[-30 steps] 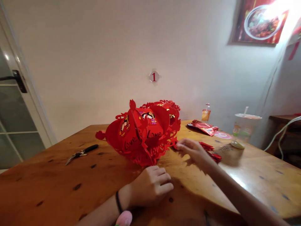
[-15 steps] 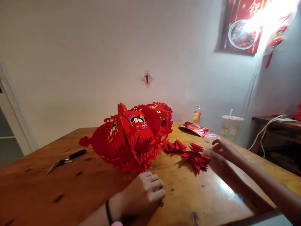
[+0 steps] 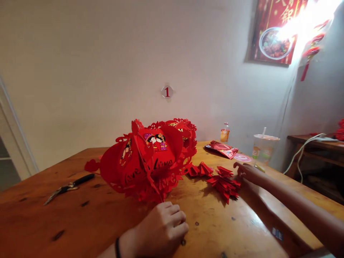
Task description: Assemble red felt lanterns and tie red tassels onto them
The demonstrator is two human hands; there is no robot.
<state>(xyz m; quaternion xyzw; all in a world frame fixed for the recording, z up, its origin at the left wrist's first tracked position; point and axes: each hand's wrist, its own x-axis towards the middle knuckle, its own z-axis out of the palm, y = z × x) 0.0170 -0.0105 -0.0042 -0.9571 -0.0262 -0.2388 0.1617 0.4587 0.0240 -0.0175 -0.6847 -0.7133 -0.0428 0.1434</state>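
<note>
A red paper lantern with "Love" lettering and cartoon couples lies on its side on the wooden table. My left hand is closed at the lantern's near lower edge, its fingers curled under; what they hold, if anything, is hidden. To the right, my right hand hovers low, fingers apart and slightly bent, beside a pile of folded red paper pieces. No object shows in it. More folded red pieces lie between that pile and the lantern.
Pliers with black handles lie at the left. Behind my right hand stand a plastic cup with a straw and a small orange drink bottle. A red packet lies near them. The wall rises behind the table.
My right hand has moved slightly left, closer to the folded red pieces. My left hand stays closed by the lantern. The camera view has shifted a little.
</note>
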